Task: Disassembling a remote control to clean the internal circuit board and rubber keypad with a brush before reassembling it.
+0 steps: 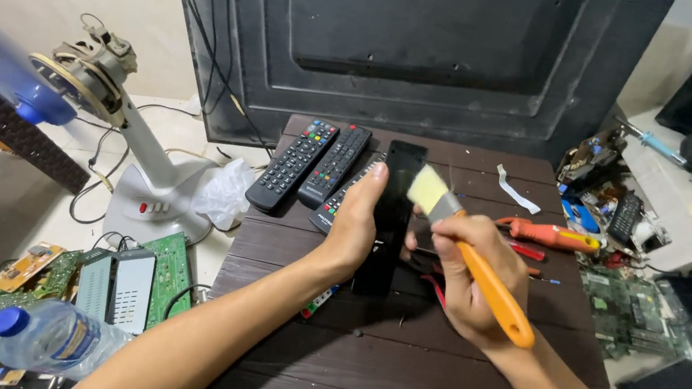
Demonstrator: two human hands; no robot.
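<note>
Both hands have a full grip on something. Left hand (pixel 357 225) wraps around a long black remote shell (pixel 390 216) and holds it up off the surface (pixel 365 349), tipped toward the face so its flat side can be seen well. Thumb sits on the near edge and the fingers go behind, so the shell cannot wobble.

Right hand (pixel 473 283) is closed around the orange handle of a brush (pixel 464 244). The pale bristles point up and left and touch the shell near its top. Holding the handle low down lets the bristles sweep lightly.

Three more remotes (pixel 315 166) lie side by side at the back of the surface, just behind the shell, out of the way of the hands. An orange screwdriver (pixel 549 235) lies to the right, near the brush hand, easy to reach.

Off the surface on the left are a white fan stand (pixel 145 175), green circuit boards (pixel 174 267), and a water bottle (pixel 53 335) lying down. A big dark TV back (pixel 427 50) leans against the wall behind everything.
</note>
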